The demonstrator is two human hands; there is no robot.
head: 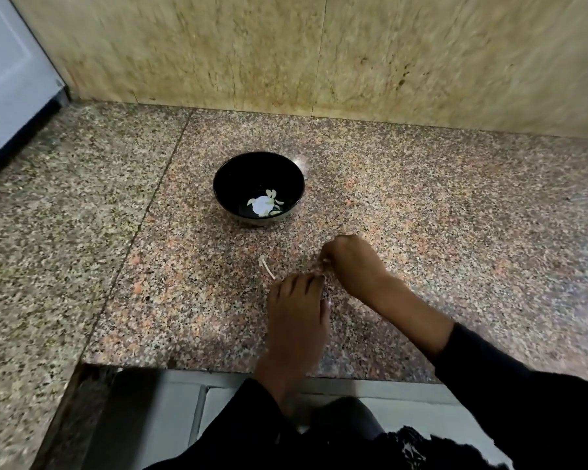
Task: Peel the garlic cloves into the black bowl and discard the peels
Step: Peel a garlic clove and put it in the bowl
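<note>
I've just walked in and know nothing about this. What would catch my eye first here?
Most striking is the black bowl standing alone in the middle of the speckled granite counter, with a few pale peeled garlic cloves at its bottom. Nearer the camera, the left hand and right hand meet low over the counter, and a thin pale peel lies just left of them.

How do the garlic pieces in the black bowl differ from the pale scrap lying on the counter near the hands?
The garlic cloves lie together inside the black bowl; the pale scrap lies alone on the counter, outside it. The cloves look short and plump; the scrap looks thin and long, like peel or stem. The scrap lies nearer the left hand and right hand. Both are off-white.
</note>
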